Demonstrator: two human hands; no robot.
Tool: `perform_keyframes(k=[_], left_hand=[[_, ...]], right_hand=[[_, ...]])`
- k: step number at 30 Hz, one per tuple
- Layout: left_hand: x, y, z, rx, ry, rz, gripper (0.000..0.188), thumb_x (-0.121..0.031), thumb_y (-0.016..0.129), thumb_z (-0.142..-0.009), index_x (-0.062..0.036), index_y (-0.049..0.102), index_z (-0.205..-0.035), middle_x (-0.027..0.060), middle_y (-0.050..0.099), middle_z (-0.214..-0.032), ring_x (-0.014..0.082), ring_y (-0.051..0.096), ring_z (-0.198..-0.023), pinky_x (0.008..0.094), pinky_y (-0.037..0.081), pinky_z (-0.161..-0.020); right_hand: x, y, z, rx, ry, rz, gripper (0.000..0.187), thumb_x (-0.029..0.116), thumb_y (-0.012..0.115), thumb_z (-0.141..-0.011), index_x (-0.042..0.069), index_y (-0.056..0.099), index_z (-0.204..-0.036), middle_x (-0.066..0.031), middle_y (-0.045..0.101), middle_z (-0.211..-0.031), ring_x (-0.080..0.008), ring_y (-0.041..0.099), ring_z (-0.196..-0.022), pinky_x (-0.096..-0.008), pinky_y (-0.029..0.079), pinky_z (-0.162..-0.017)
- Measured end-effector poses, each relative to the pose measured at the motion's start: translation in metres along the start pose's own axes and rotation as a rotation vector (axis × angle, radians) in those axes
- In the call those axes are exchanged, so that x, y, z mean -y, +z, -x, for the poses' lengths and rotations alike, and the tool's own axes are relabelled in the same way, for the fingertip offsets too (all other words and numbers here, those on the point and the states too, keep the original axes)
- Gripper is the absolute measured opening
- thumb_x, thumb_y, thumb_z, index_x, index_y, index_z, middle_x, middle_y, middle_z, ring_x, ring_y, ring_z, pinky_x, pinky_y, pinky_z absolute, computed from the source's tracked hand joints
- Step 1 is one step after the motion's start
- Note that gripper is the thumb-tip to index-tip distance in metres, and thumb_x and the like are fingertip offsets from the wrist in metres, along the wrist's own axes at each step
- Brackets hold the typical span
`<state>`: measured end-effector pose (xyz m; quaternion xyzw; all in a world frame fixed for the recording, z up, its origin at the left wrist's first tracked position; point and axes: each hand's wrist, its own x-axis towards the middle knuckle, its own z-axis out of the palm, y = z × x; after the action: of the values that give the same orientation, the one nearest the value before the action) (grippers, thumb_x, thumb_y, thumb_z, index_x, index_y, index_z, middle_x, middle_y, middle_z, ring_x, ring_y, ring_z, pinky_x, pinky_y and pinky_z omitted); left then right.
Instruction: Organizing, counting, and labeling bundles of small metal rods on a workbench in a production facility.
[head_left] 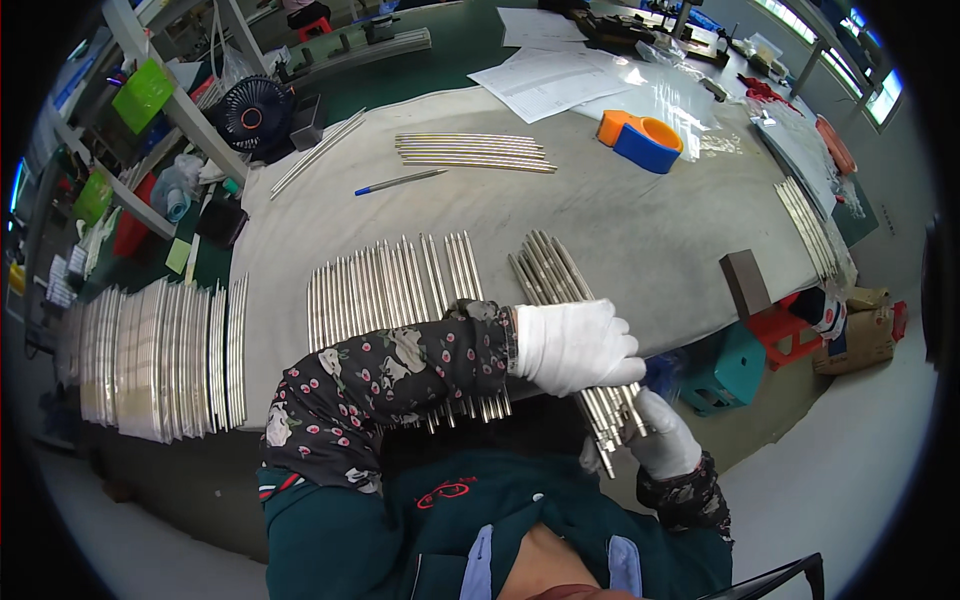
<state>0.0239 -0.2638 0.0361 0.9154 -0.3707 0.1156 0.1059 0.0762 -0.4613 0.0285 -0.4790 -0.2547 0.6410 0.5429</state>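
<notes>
A grey-covered workbench (pixel 640 220) on pale floor (pixel 850 480), windows (pixel 850 60) apparently at far right.

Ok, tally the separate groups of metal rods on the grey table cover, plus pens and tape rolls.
Rod groups: 6, counting the bundle under the left hand and right hand
Blue pen: 1
Tape rolls: 2
Total: 9

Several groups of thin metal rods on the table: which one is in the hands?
The angled bundle of thin metal rods at the near table edge: both white-gloved hands, left hand and right hand, grip it. The others lie untouched.
</notes>
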Motion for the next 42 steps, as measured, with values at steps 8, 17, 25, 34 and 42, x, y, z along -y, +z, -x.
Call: perform_keyframes(k=[8, 17, 25, 34, 42], left_hand=[[-0.016, -0.041, -0.017, -0.795, -0.352, 0.337, 0.029, -0.011, 0.065, -0.066, -0.0039, 0.052, -0.091, 0.0049, 0.057, -0.075, 0.0243, 0.059, -0.065, 0.0314, 0.048, -0.058], [0.018, -0.030, 0.005, -1.079, -0.715, 0.732, 0.046, -0.008, 0.068, -0.066, -0.0023, 0.046, -0.107, 0.0054, 0.057, -0.085, 0.0143, 0.054, -0.075, 0.0282, 0.047, -0.071], [0.045, -0.007, 0.025, -1.209, -1.338, 1.026, 0.044, -0.012, 0.068, -0.066, 0.0020, 0.043, -0.099, 0.0100, 0.054, -0.076, 0.0190, 0.057, -0.066, 0.0306, 0.048, -0.061], [-0.004, 0.027, 0.077, -0.125, -0.857, -0.154, 0.060, -0.046, 0.047, -0.081, -0.0100, 0.039, -0.128, 0.0198, 0.028, -0.136, 0.0413, 0.020, -0.128, 0.0567, 0.016, -0.101], [-0.004, 0.021, 0.061, -0.008, -0.809, -0.133, 0.064, -0.050, 0.047, -0.081, -0.0094, 0.040, -0.129, 0.0184, 0.028, -0.139, 0.0380, 0.023, -0.129, 0.0575, 0.012, -0.103]], right_hand=[[0.050, -0.018, -0.013, -0.315, -0.566, 0.141, 0.051, 0.035, 0.054, -0.084, -0.005, 0.046, -0.115, -0.0169, 0.056, -0.104, -0.0212, 0.057, -0.093, -0.0294, 0.046, -0.083], [0.006, -0.008, -0.126, -0.269, -0.471, 0.497, 0.055, 0.007, 0.069, -0.063, -0.003, 0.047, -0.112, -0.0050, 0.058, -0.099, -0.0142, 0.056, -0.092, -0.0272, 0.044, -0.081], [0.032, 0.019, -0.097, -0.290, -0.011, 0.222, 0.044, -0.002, 0.064, -0.064, 0.000, 0.045, -0.104, 0.0003, 0.048, -0.074, -0.0099, 0.051, -0.063, -0.0242, 0.046, -0.057], [0.039, 0.020, -0.086, -0.297, -0.050, 1.591, 0.048, 0.041, 0.059, -0.075, -0.005, 0.051, -0.089, -0.0194, 0.056, -0.059, -0.0345, 0.060, -0.059, -0.0404, 0.048, -0.054], [0.037, -0.024, -0.077, -0.597, -0.373, 1.381, 0.034, 0.031, 0.064, -0.073, 0.002, 0.060, -0.090, -0.0147, 0.059, -0.078, -0.0298, 0.060, -0.075, -0.0370, 0.046, -0.063]])
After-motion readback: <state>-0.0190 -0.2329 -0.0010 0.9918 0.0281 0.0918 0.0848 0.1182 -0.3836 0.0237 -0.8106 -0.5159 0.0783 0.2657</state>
